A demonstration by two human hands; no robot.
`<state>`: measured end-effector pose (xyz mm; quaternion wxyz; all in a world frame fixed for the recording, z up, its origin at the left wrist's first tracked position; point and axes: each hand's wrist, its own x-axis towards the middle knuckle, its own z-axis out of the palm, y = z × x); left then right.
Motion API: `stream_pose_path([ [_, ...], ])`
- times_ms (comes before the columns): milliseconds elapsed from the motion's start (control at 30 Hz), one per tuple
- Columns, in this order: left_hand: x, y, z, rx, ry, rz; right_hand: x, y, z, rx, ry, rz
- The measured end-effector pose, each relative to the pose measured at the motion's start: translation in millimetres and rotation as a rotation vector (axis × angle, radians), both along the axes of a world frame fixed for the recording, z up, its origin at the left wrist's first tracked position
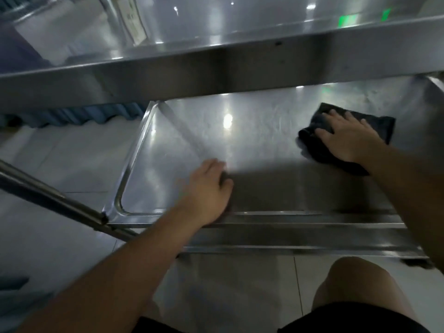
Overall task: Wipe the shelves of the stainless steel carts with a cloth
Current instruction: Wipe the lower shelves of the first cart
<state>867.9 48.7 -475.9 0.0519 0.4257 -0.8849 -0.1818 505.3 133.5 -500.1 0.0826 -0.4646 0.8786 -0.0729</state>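
Observation:
A stainless steel cart fills the view, with its lower shelf (192, 131) below me and an upper shelf (240, 27) across the top. A dark cloth (382, 127) lies flat on the right part of the lower shelf. My right hand (346, 138) presses on it with fingers spread flat. My left hand (209, 191) rests on the shelf near its front rim, left of centre, with the fingers bent downward and their tips hidden. Nothing shows in that hand.
The cart's tubular handle (55, 200) slants in from the left to the shelf's front corner. Pale tiled floor (60, 159) lies to the left and below. A blue ribbed object (79, 116) sits under the upper shelf at left. My bare knee (360, 284) is at the bottom right.

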Motion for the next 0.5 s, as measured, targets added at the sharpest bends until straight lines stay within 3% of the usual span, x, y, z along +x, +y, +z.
stream_pose_path([
  [133, 61.8, -35.5, -4.3, -0.089, -0.145, 0.140, -11.5, 2.2, 2.0, 0.013, -0.038, -0.280],
  [233, 67.6, -36.5, -20.1, -0.081, -0.136, 0.135, 25.0, -30.2, 1.7, 0.025, -0.045, -0.305],
  [367, 68.1, -38.6, -29.6, -0.113, -0.075, 0.151, 111.2, -87.0, 0.6, 0.009, -0.007, -0.071],
  [500, 69.0, -38.8, -28.8, -0.111, -0.040, 0.148, 196.5, -122.2, 1.1, 0.005, 0.057, 0.308],
])
